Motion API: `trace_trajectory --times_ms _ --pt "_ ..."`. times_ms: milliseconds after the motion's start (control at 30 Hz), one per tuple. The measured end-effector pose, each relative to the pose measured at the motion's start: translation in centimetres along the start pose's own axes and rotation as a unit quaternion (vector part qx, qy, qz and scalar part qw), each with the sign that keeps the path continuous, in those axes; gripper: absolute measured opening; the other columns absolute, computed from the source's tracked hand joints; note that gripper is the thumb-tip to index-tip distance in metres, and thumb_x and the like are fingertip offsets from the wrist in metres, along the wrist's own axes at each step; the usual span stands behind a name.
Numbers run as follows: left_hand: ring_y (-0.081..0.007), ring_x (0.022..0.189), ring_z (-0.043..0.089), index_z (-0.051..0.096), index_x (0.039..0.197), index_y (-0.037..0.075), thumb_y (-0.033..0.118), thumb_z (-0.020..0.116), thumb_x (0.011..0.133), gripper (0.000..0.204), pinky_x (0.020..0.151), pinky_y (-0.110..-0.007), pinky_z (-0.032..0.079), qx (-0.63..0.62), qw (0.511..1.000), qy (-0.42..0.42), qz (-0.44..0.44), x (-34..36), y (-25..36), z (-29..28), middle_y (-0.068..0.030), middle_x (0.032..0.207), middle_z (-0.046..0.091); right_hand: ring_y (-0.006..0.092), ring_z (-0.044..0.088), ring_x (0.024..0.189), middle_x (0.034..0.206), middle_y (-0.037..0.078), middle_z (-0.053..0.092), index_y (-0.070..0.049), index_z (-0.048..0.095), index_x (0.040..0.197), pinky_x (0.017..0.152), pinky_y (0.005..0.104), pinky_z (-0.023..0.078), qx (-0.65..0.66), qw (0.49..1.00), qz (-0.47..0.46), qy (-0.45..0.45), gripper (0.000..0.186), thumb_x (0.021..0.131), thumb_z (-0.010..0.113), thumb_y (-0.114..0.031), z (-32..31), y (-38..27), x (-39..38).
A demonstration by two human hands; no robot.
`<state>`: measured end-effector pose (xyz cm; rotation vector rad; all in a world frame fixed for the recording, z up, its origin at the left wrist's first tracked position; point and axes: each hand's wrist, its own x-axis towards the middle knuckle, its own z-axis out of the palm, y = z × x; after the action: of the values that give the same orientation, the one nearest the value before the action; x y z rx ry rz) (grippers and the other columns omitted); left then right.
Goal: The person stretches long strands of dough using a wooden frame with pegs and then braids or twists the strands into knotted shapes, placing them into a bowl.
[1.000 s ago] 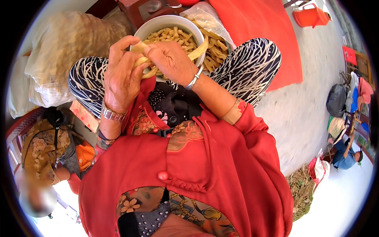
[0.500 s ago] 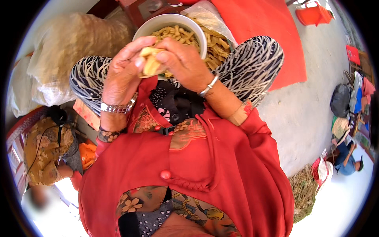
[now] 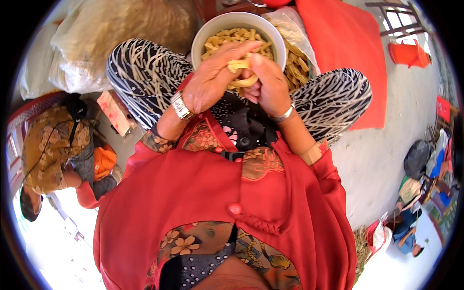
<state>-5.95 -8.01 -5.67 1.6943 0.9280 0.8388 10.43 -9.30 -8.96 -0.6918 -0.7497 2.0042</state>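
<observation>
A bent, pale yellow strip, soft-looking and folded into a loop (image 3: 243,82), is between my two hands. My right hand (image 3: 273,89) is closed on it, thumb pressed on top and fingers curled beneath. My left hand (image 3: 208,87) grips the strip's other side near the thumb, with its long fingers stretched toward the right hand. Both hands are over the near part of a white bowl (image 3: 195,53), which holds many similar yellow-tan strips (image 3: 237,36). Beside the bowl on the right, a clear plastic bag (image 3: 287,24) holds more, browner strips (image 3: 296,67).
Large filled translucent sacks (image 3: 111,38) stand at the left. My patterned knees (image 3: 333,96) flank the bowl. A red cloth (image 3: 340,53) covers the floor at right, with a red-orange bucket (image 3: 408,53) beyond. Another person in a floral top (image 3: 53,140) is at left.
My view has shifted, so the bowl and hands appear farther right. The hands have turned: the left fingers now stretch out, the right has curled closed, and the strip shows as a loop.
</observation>
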Motion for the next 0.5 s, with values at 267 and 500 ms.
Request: trace_trajectory --times_ms 267,500 --pt "-0.0118 0.101 0.053 0.052 0.123 0.000 0.025 0.043 0.098 0.037 0.090 -0.025 0.042 -0.132 0.980 0.101 -0.108 -0.2 -1.6 1.7 -0.0083 0.112 0.058 0.0037 0.035 0.043 0.059 -0.004 0.040 -0.005 0.053 0.096 0.036 0.0190 0.029 -0.170 0.983 -0.022 0.071 0.033 0.097 0.041 -0.036 0.7 0.8 1.2" --pt "-0.0120 0.079 0.059 0.059 0.111 -0.003 0.036 0.039 0.098 0.046 0.070 -0.023 0.048 -0.266 0.946 0.117 -0.144 -0.8 -1.5 0.8 -0.0083 0.093 0.063 0.0050 0.049 0.062 0.092 0.005 0.057 -0.004 0.045 0.116 0.052 0.0186 0.041 -0.296 0.943 -0.080 0.131 0.041 0.097 0.037 -0.039 1.3 0.0 1.0"
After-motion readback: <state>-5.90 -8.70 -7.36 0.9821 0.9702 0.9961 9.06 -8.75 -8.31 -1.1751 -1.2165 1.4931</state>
